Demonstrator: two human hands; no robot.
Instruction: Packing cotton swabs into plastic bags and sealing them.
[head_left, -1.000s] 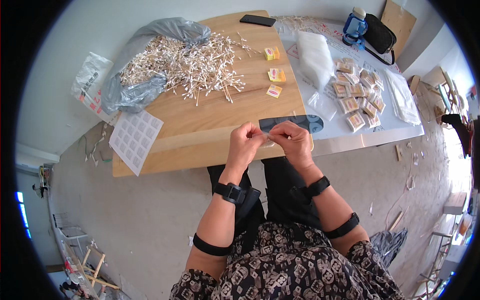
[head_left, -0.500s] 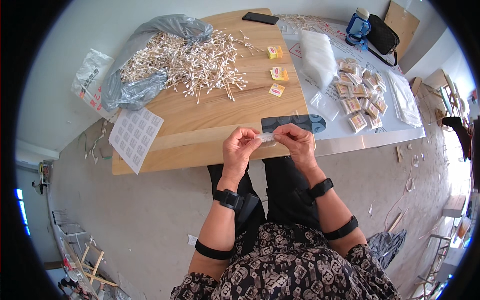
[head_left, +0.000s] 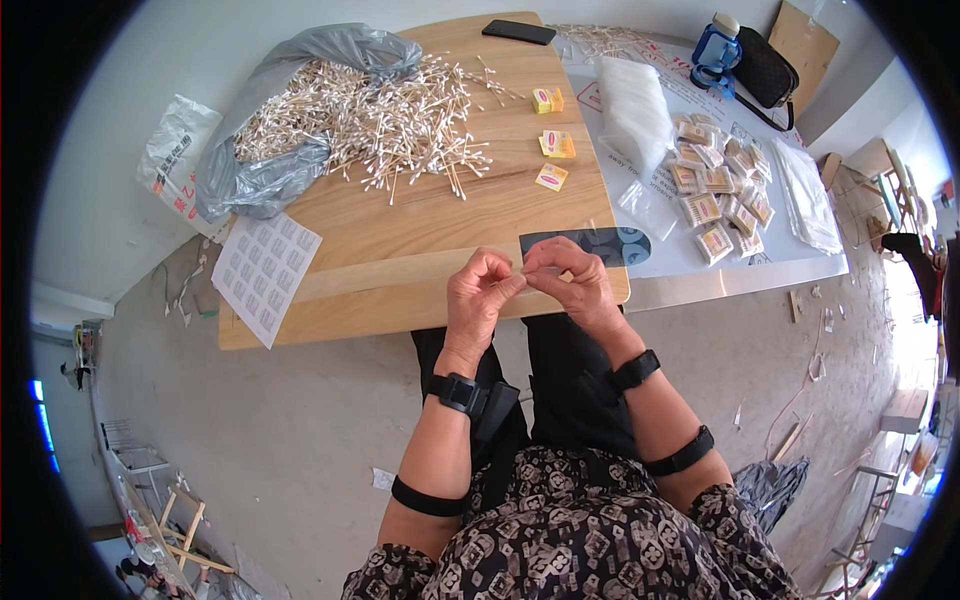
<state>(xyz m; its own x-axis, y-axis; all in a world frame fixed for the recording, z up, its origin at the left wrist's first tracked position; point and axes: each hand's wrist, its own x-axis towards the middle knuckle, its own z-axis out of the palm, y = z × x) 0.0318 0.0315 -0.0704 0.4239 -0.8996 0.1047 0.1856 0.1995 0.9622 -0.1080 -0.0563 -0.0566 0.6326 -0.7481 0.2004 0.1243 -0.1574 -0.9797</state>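
My left hand and my right hand meet above the table's front edge, thumbs and forefingers pinched together. Between the fingertips is a small clear plastic bag, now mostly hidden by the fingers. Beyond them on the wooden table lies a large heap of cotton buds, spilling from a grey plastic bag. Small yellow-and-white printed cards lie in a row of little stacks near the table's right side. A dark film sheet lies just past my right hand.
On the grey board at right sit several filled packs of cotton buds, a bundle of clear bags, a blue bottle and a black pouch. A phone lies at the back; a label sheet overhangs the left front edge.
My hands have drawn together until their fingertips meet. The whitish bag that showed between them is now mostly covered by the fingers.
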